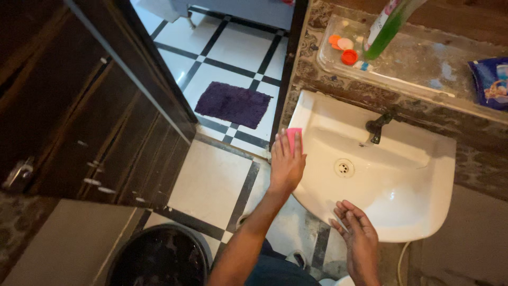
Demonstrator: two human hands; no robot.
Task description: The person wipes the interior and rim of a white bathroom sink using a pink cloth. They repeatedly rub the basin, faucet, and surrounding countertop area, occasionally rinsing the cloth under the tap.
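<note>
A pink sponge (292, 139) is pressed flat under the fingers of the left hand (286, 163), which lie together on top of it, at the far left rim of the white sink (423, 175). The right hand (358, 233) is laid on the near rim with its fingers slightly spread and nothing held.

Only fingertip pressure keeps the sponge in place, so on a wet, sloping rim it could be pushed off the left edge to the tiled floor (211, 180) or into the black bucket (159, 257) below. A slip toward the drain (344, 168) is also possible.

Farther right, the tap (378, 126) could be knocked, and the green bottle (389, 26) and caps (343, 47) on the shelf (423, 69) could be toppled by a high sweep.
</note>
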